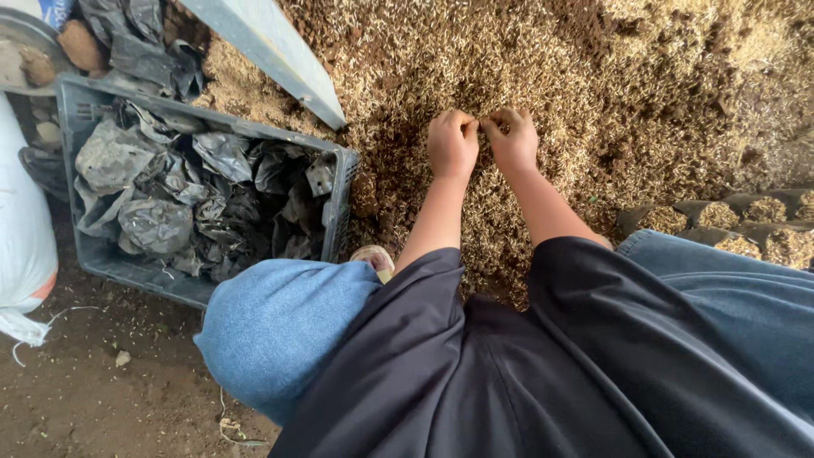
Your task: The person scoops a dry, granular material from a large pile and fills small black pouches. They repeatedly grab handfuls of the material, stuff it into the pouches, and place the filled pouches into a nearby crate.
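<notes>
Down low, left hand (452, 142) and right hand (513, 138) curled shut in husk pile (593, 76), crate (339, 191) of black bags (203, 195) beside

A grey crate (342, 182) holds crumpled black bags (212, 199) beside a white sack (21, 237).

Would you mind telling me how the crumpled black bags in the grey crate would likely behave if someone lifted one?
The black bags look thin and creased, so probably floppy and light. They lie loosely heaped in the grey crate, so neighbours might shift or drag along.
</notes>
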